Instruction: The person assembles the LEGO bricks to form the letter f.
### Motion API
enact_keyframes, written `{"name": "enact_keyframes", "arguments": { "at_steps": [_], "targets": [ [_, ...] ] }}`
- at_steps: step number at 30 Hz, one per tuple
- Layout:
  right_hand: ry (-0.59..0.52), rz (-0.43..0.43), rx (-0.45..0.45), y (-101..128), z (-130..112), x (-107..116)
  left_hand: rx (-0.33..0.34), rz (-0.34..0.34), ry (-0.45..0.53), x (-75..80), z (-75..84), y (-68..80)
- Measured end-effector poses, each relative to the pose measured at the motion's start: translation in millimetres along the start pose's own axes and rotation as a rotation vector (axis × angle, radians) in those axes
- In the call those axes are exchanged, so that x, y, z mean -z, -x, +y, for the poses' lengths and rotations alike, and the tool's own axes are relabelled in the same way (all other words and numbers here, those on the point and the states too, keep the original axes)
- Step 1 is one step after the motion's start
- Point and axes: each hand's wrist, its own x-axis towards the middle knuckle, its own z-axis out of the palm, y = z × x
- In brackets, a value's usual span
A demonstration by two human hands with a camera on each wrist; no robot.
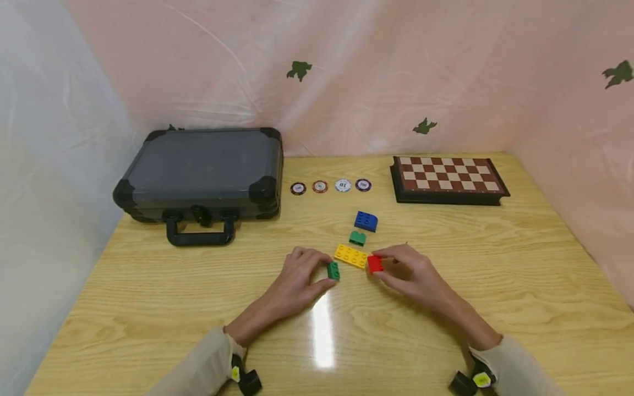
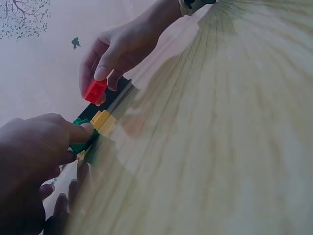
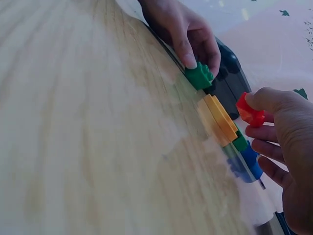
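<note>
The left hand (image 1: pixel 297 275) pinched a small green brick (image 1: pixel 333 270) just off the surface (image 1: pixel 446 330), left of the flat yellow brick (image 1: pixel 350 256). The right hand (image 1: pixel 411 274) pinched a red brick (image 1: pixel 375 264) at its right end. Both looked light, rigid and smooth-sided, best gripped across opposite walls.

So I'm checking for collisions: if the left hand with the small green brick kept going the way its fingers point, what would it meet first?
Probably the yellow brick: the left hand pinches the green brick just beside its near end, fingers pointing toward it.
</note>
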Motion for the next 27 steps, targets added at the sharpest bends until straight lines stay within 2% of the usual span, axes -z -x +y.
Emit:
{"name": "enact_keyframes", "arguments": {
  "at_steps": [8, 15, 22, 27],
  "targets": [
    [-0.029, 0.041, 0.111, -6.3, -4.4, -9.1, 0.002, 0.000, -0.022, 1.1, -1.3, 0.4],
    [-0.037, 0.032, 0.114, -11.3, -9.9, -16.8, 0.027, -0.013, -0.022, 1.1, -1.0, -1.1],
    [-0.029, 0.032, 0.204, -20.3, -10.9, -27.4, 0.035, -0.025, -0.028, 1.6, -0.9, -2.2],
    [-0.032, 0.013, 0.202, -24.8, -11.8, -32.9, 0.032, -0.028, -0.028, 1.9, -0.8, -2.8]
  ]
}}
